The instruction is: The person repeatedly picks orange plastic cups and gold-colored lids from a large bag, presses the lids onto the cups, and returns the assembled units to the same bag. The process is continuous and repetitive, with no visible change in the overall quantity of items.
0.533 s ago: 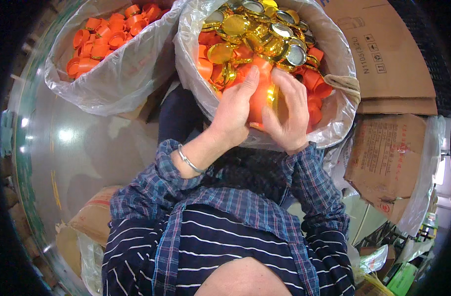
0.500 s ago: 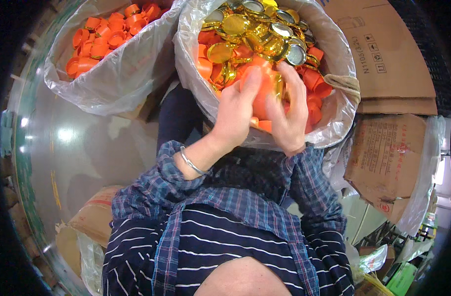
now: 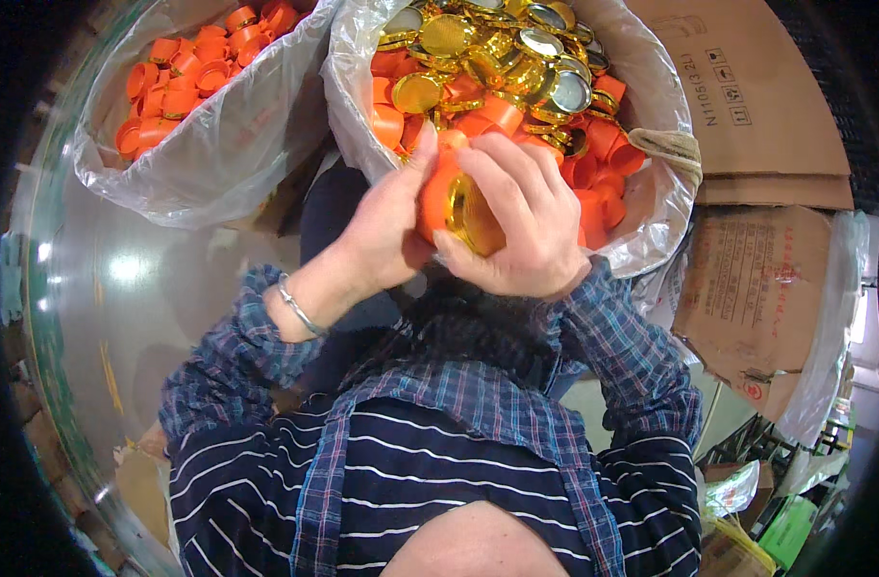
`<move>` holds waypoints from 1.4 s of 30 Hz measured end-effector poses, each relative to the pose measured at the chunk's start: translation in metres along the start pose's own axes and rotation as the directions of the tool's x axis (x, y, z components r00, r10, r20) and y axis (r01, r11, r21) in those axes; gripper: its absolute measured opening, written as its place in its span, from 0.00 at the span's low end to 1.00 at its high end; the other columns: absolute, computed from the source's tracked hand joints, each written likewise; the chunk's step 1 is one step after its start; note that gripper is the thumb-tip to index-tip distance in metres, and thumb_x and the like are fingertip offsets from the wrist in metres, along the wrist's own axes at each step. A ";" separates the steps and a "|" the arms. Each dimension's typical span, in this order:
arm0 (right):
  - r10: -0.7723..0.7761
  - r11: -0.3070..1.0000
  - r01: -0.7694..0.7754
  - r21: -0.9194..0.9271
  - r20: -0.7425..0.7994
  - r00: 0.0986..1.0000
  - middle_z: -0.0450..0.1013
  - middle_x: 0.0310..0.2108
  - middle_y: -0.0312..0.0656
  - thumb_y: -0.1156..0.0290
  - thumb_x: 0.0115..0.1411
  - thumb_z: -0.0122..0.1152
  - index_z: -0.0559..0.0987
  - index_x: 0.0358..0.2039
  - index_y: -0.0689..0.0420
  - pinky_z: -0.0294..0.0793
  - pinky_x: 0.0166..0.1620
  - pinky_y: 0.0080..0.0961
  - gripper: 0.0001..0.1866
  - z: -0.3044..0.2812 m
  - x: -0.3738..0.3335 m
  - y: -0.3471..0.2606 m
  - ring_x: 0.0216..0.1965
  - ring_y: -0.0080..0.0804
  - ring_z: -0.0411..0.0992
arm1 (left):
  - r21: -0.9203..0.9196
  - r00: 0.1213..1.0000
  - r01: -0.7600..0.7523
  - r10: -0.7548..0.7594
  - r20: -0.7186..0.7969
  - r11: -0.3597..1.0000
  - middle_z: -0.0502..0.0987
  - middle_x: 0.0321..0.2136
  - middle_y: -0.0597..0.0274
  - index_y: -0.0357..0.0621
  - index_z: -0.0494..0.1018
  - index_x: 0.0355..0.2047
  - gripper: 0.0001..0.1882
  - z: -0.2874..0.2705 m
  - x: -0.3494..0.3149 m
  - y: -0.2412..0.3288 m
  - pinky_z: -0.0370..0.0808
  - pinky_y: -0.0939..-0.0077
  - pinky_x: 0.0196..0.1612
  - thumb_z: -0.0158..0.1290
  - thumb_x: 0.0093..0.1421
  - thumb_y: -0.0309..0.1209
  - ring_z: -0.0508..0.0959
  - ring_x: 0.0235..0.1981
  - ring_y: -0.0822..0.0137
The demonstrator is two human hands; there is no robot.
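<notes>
Head view: the work in hand appears to be bringing together, or checking, a two-part piece, namely an orange plastic-looking cup (image 3: 433,206) and a shiny gold round disc with a textured face (image 3: 480,223) lying against its end. The left hand (image 3: 386,229) is clamped on the cup from its left side, thumb up along the orange wall, most fingers hidden; the right hand (image 3: 524,213) is curled around the gold disc from the right, thumb at its near edge and fingers over its far edge. In this inspector's judgement, the step is best done with the left hand bracing the cup squarely while the right hand spreads even pressure around the whole rim, since one-sided thumb force could seat the disc crooked or dent it. The right fingers cover part of the joint, so whether the disc is fully seated cannot be told; turning the piece for inspection would be advisable. As to position, the cup and disc sit between the two hands, touching both, above the near-left edge of a round container lined with clear plastic (image 3: 666,212), the gold face tilted up and toward the right palm. Beyond the fingertips, inside that container, lie loose orange cups (image 3: 605,142), with a heap of gold lids (image 3: 447,35) toward its far edge. A second plastic-lined container (image 3: 223,159) of orange cups stands to the left, well apart from the hands.
</notes>
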State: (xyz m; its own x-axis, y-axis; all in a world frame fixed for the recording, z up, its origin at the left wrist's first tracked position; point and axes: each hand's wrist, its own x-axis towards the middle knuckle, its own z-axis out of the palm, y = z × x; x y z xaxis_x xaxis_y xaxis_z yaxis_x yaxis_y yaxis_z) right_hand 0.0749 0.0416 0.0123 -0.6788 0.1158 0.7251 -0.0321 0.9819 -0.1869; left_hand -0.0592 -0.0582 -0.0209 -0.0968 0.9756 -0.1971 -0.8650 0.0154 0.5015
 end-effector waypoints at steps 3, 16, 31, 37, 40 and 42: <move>0.081 0.994 -0.086 0.064 0.088 0.993 0.74 0.51 0.47 0.54 0.46 0.76 0.74 0.55 0.57 0.75 0.52 0.38 0.38 -0.004 0.003 0.032 0.49 0.46 0.74 | 0.660 0.928 -0.284 0.372 0.008 0.695 0.76 0.51 0.55 0.34 0.70 0.54 0.27 0.002 -0.003 0.054 0.72 0.68 0.57 0.46 0.71 0.48 0.76 0.52 0.64; 0.696 0.676 -0.211 -0.706 0.706 -0.134 0.75 0.51 0.54 0.38 0.46 0.67 0.74 0.55 0.57 0.72 0.56 0.40 0.44 0.010 -0.149 0.236 0.53 0.49 0.74 | 0.952 0.708 -0.281 0.696 0.118 0.124 0.80 0.35 0.60 0.36 0.78 0.44 0.11 -0.046 -0.034 0.131 0.76 0.78 0.41 0.54 0.65 0.29 0.79 0.37 0.73; 0.696 -0.147 -0.731 0.666 0.595 0.402 0.77 0.45 0.35 0.46 0.69 0.46 0.72 0.53 0.50 0.77 0.44 0.28 0.23 0.010 0.025 0.095 0.44 0.29 0.76 | 0.869 0.713 -0.495 0.578 0.397 0.013 0.65 0.60 0.49 0.44 0.65 0.61 0.39 -0.005 0.049 0.017 0.66 0.62 0.63 0.69 0.50 0.32 0.69 0.60 0.54; 0.524 -0.203 -0.740 0.641 0.710 0.471 0.78 0.43 0.38 0.43 0.70 0.43 0.76 0.50 0.54 0.76 0.44 0.32 0.28 0.043 0.034 0.099 0.42 0.32 0.77 | 0.776 0.450 -0.345 0.633 0.630 -0.527 0.60 0.63 0.42 0.44 0.74 0.40 0.22 -0.029 0.029 0.022 0.67 0.55 0.62 0.71 0.46 0.28 0.65 0.62 0.43; 0.487 0.204 -0.843 0.498 0.695 0.529 0.80 0.37 0.41 0.42 0.68 0.47 0.80 0.42 0.60 0.75 0.47 0.34 0.30 0.055 0.011 0.130 0.39 0.33 0.77 | 0.777 0.353 -0.498 0.729 0.587 -0.385 0.53 0.67 0.42 0.44 0.74 0.41 0.18 -0.032 0.020 0.036 0.64 0.55 0.64 0.67 0.51 0.23 0.60 0.66 0.43; 0.644 0.697 -0.672 -0.252 0.632 0.431 0.79 0.40 0.49 0.41 0.60 0.59 0.81 0.41 0.62 0.75 0.47 0.37 0.32 0.073 -0.015 0.158 0.41 0.44 0.78 | 0.846 0.498 -0.530 0.787 0.364 -0.055 0.56 0.67 0.44 0.38 0.78 0.39 0.13 -0.030 0.009 0.041 0.62 0.62 0.65 0.66 0.54 0.27 0.59 0.67 0.51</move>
State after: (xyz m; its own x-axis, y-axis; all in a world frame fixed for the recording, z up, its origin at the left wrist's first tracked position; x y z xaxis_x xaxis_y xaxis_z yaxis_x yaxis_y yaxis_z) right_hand 0.0266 0.1839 -0.0763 -0.7767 0.5878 -0.2262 0.6185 0.6441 -0.4500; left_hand -0.1102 -0.0550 -0.0279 -0.5501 0.5778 0.6030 0.5156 -0.3330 0.7895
